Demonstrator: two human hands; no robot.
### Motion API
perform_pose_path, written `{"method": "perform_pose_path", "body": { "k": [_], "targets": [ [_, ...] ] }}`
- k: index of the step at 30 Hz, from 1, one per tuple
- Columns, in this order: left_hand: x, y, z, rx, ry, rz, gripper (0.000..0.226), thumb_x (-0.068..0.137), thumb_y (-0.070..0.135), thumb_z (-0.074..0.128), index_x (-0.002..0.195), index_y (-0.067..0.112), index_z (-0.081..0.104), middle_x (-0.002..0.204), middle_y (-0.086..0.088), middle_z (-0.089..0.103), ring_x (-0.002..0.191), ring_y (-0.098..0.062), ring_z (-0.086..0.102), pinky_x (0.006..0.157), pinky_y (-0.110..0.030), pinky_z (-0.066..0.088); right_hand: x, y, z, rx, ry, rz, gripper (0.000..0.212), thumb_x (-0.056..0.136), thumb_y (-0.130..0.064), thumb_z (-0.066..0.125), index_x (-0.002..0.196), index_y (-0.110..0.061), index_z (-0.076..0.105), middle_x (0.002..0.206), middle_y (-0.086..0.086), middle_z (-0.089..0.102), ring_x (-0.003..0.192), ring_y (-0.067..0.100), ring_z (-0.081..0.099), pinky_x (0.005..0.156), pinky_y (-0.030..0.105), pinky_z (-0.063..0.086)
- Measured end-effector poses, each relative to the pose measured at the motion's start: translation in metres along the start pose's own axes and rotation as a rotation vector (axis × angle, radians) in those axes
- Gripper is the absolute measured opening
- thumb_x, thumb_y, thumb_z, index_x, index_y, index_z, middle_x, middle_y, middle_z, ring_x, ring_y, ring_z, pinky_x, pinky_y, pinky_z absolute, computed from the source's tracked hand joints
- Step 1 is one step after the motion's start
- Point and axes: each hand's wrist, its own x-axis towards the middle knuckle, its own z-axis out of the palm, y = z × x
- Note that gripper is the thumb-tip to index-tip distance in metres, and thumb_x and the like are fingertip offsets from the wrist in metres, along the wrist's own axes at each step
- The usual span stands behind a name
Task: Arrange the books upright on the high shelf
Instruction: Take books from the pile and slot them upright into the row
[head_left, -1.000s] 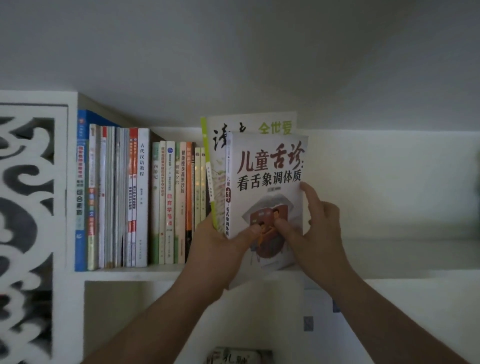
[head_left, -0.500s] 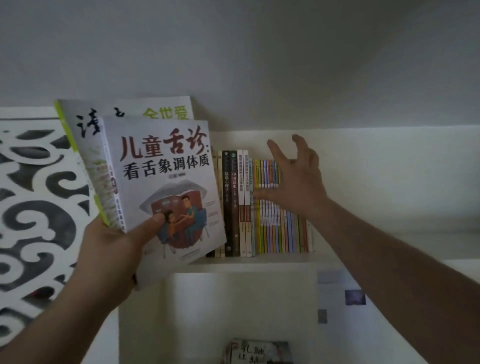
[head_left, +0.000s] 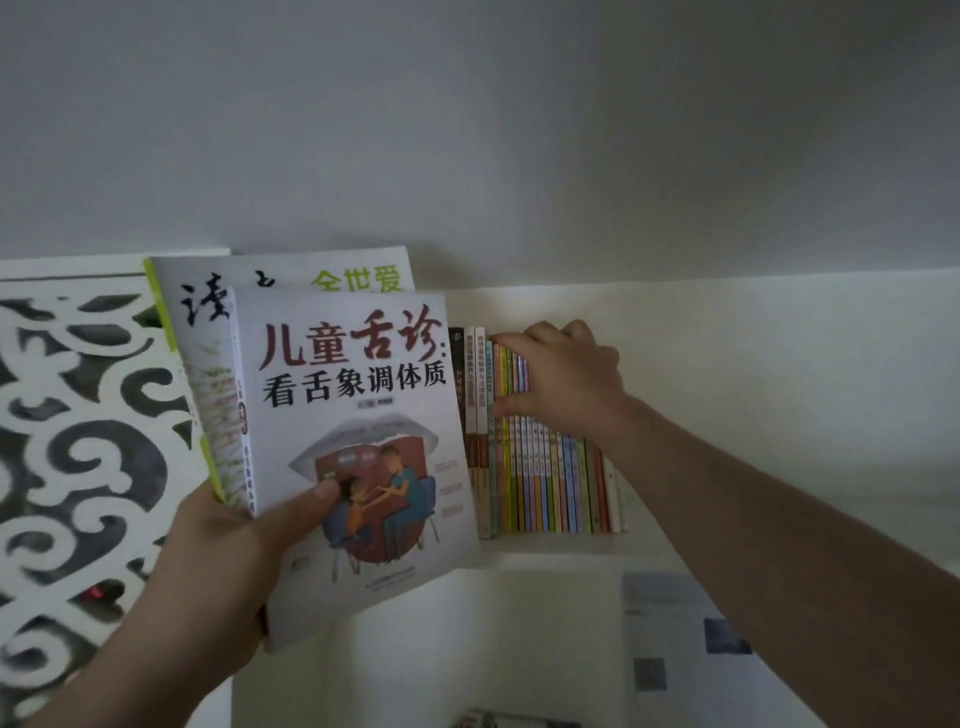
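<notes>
My left hand (head_left: 228, 566) grips two books held upright in front of the shelf. The front one is a white-covered book (head_left: 358, 415) with red and black title characters. Behind it stands a taller green-spined book (head_left: 218, 306). On the high white shelf (head_left: 727, 540) a row of thin colourful books (head_left: 550, 483) stands upright, leaning slightly left. My right hand (head_left: 566, 374) grips the upper part of this row, fingers curled over the tops and thumb against the spines. The left end of the row is hidden behind the held books.
A white carved lattice panel (head_left: 78, 441) fills the left side. To the right of the row the shelf is bare. Below the shelf, a paper sheet (head_left: 675, 634) hangs on the wall and another book (head_left: 498, 719) lies at the bottom edge.
My right hand let go of the white-covered book, reached to the row of thin books and now grips their tops. My view shifted right; my left hand alone holds the two books.
</notes>
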Motion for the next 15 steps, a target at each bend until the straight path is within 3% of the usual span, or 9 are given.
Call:
{"method": "perform_pose_path", "body": {
  "k": [5,11,15],
  "targets": [
    [0.003,0.002,0.027,-0.041,0.081,0.003,0.036,0.092,-0.004,0.067,0.117,0.020,0.073,0.100,-0.014,0.080,0.084,-0.037,0.078,0.068,-0.052,0.063,0.003,0.005,0.000,0.077,0.030,-0.030,0.095,0.069,-0.098,0.052,0.152,-0.060,0.025,0.135,-0.012,0.052,0.124,0.022,0.038,0.086,0.045,0.032],
    [0.002,-0.002,0.046,-0.051,0.187,0.014,0.036,0.093,-0.001,0.068,0.123,0.019,0.071,0.107,-0.015,0.079,0.091,-0.040,0.077,0.080,-0.064,0.059,0.009,0.005,0.004,0.069,0.110,-0.047,0.093,0.071,-0.091,0.061,0.153,-0.059,0.030,0.133,-0.010,0.054,0.121,0.024,0.040,0.088,0.046,0.035],
    [-0.008,-0.003,0.058,-0.030,0.213,0.024,0.033,0.094,-0.003,0.067,0.115,0.022,0.073,0.102,-0.012,0.080,0.087,-0.036,0.078,0.073,-0.055,0.062,0.010,0.007,0.000,0.125,0.050,0.006,0.084,0.071,-0.082,0.071,0.146,-0.060,0.039,0.131,-0.007,0.055,0.125,0.029,0.039,0.094,0.054,0.036]
  ]
}}
